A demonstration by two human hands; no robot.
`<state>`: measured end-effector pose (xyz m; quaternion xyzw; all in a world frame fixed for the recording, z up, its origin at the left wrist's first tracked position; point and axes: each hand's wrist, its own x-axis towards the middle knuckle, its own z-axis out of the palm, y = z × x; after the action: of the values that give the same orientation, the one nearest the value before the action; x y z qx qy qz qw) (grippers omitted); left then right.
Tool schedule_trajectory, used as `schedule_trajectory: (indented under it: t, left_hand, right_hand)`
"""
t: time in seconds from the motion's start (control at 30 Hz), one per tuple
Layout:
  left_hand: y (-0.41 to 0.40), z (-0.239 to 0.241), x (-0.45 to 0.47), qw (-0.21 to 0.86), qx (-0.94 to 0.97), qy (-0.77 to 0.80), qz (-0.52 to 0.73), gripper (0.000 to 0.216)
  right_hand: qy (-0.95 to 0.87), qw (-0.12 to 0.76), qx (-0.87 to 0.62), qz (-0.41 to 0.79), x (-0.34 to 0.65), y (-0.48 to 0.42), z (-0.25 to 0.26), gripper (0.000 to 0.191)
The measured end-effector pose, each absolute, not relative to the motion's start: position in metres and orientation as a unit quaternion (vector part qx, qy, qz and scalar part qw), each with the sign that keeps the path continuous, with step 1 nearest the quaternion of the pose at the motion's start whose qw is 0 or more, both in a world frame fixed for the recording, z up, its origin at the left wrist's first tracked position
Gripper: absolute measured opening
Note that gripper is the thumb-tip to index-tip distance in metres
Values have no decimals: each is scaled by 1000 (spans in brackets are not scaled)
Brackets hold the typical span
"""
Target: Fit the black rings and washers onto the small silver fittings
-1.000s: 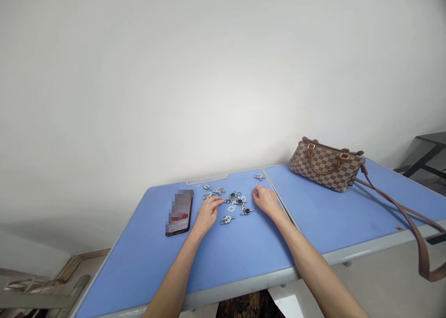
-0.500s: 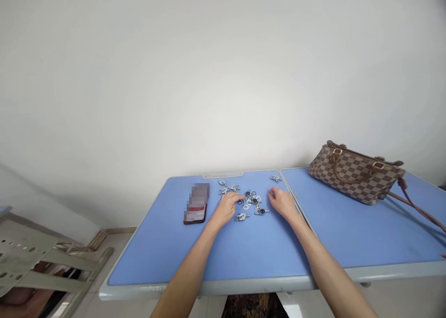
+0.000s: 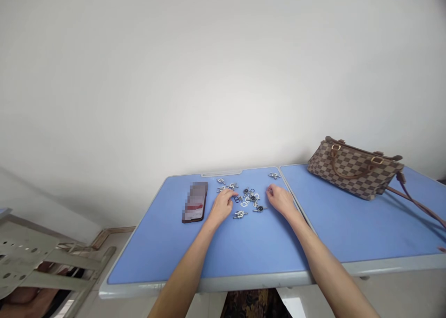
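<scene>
Near the table's (image 3: 244,257) far edge: my left hand (image 3: 223,205), fingers slack and empty, touches the scattered metal fittings (image 3: 249,199). My right hand (image 3: 280,201) curls beside them, hold indiscernible. The fittings lie loose and unsorted.

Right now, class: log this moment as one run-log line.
left hand: fingertips at small metal parts | right hand: resting beside them | phone: left of hands | checkered handbag: far right
</scene>
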<state>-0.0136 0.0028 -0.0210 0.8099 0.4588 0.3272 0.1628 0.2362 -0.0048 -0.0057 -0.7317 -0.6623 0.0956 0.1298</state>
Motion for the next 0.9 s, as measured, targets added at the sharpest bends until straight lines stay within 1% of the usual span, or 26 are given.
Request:
schedule_trajectory:
  t: [0.27,0.37,0.5,0.73,0.9]
  left_hand:
    - [-1,-17,-14,168,811,459,322,35]
    - [-3,-12,-13,166,802,472,327,26]
    - [-5,-9,-12,158,791,502,311,10]
    - [-2,-9,-13,200,788,517,267,8]
    - [-3,-6,-12,247,764,530,273,5]
  right_hand:
    - [-662,127,-733,95,236,-5,-5,24]
    - [-662,127,-733,92,236,-6,-5,24]
    - [-664,130,-731,86,236,-6,-6,25]
    - [-664,130,-731,85,237,-5,-7,25]
    - [-663,130,-732,87,237,-5,-7,25]
